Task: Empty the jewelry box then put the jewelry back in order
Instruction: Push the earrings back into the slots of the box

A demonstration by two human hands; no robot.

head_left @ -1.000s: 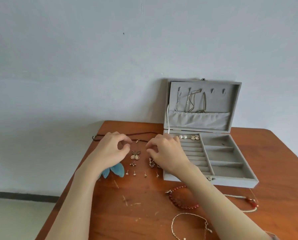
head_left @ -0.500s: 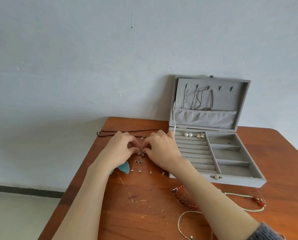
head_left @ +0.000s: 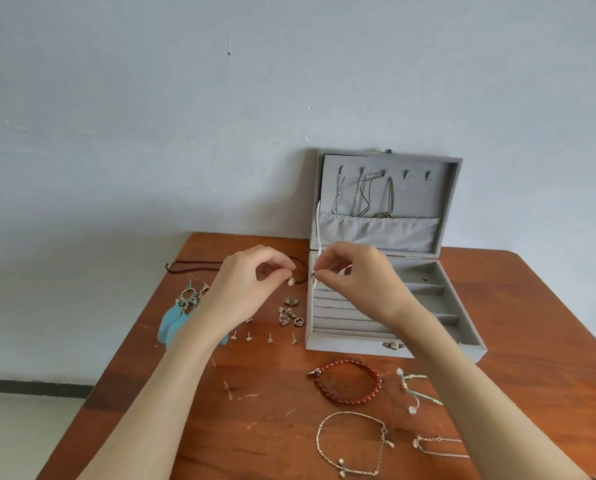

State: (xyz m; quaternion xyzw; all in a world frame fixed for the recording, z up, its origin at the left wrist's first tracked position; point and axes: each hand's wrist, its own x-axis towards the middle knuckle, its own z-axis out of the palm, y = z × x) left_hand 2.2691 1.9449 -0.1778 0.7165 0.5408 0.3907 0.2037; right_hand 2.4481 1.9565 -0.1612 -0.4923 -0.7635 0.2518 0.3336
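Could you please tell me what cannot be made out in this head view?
- What the right hand pinches: too small.
- Upper ring rows of the jewelry box: hidden behind that hand.
- Part of the blue feather earrings: covered by the left forearm.
- Thin chain: partly behind the right forearm.

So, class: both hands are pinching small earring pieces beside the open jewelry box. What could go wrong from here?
1. The left hand and right hand each pinch a tiny earring piece in mid-air; a slip could drop it among the stud earrings on the table.
2. The right forearm hangs over the red bead bracelet; lowering it could sweep the bracelet aside.
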